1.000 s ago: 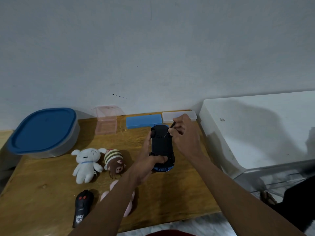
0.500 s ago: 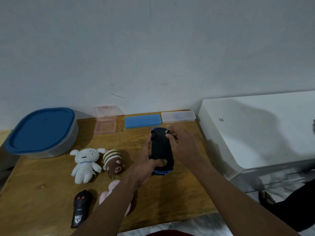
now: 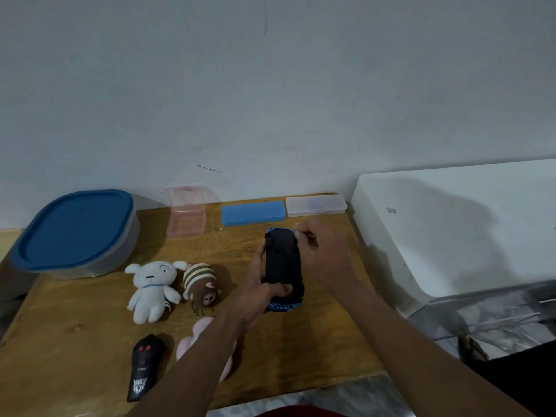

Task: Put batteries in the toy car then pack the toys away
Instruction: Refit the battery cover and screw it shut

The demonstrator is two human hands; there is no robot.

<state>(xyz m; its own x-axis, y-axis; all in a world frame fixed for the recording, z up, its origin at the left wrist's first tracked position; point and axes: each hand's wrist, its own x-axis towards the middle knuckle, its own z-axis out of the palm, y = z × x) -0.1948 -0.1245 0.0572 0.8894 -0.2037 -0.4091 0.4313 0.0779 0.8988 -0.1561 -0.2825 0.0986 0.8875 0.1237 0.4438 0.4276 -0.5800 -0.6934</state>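
Observation:
The toy car (image 3: 282,260) is upside down above the wooden table (image 3: 75,335), its black underside facing me and its blue body showing at both ends. My left hand (image 3: 258,293) grips its near end, thumb across the underside. My right hand (image 3: 325,254) has its fingers curled at the car's far right corner and pinches there; what lies between the fingertips is hidden. A black remote (image 3: 143,367) lies at the front left. A white plush (image 3: 152,287), a brown striped plush (image 3: 200,282) and a pink plush (image 3: 200,335), partly under my left forearm, lie beside it.
A grey container with a blue lid (image 3: 75,230) stands at the back left. Along the wall sit an open pink clear box (image 3: 186,215), a blue case (image 3: 253,212) and a clear case (image 3: 316,204). A white appliance (image 3: 466,224) borders the table's right side.
A thin dark tool seen in my right fingers a second ago no longer shows. My right hand has shifted slightly along the car's far end. My left hand keeps the same grip.

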